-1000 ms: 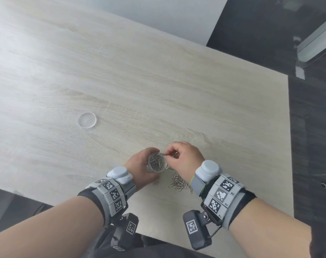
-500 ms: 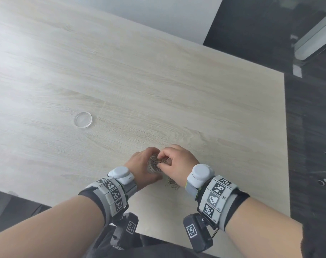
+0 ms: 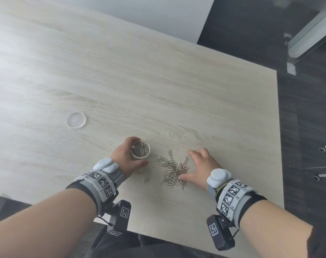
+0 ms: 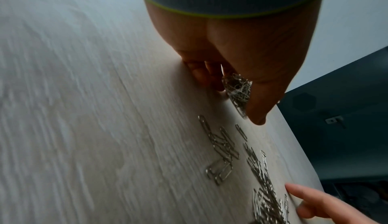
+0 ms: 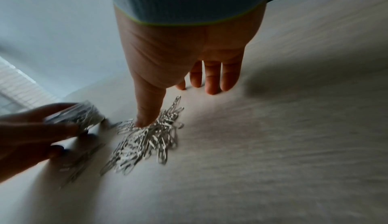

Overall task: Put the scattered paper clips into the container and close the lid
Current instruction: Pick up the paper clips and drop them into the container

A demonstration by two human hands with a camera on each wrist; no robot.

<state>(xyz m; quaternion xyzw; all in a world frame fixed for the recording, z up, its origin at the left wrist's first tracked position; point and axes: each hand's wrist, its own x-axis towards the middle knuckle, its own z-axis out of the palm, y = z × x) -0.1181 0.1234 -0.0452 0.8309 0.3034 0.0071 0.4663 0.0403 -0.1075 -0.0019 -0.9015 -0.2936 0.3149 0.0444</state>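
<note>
a large rectangular table of pale wood grain (image 3: 158, 75) stands on a dark grey floor (image 3: 305, 116). behind it is a plain white wall (image 3: 158, 13). soft daylight falls on the tabletop.

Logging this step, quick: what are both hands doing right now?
Left hand: grips the container of paper clips.
Right hand: open, fingers spread, thumb on the loose clips.

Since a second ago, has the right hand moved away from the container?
Yes. The right hand has moved off the container to the right, and now rests open beside the paper clip pile on the table.
</note>
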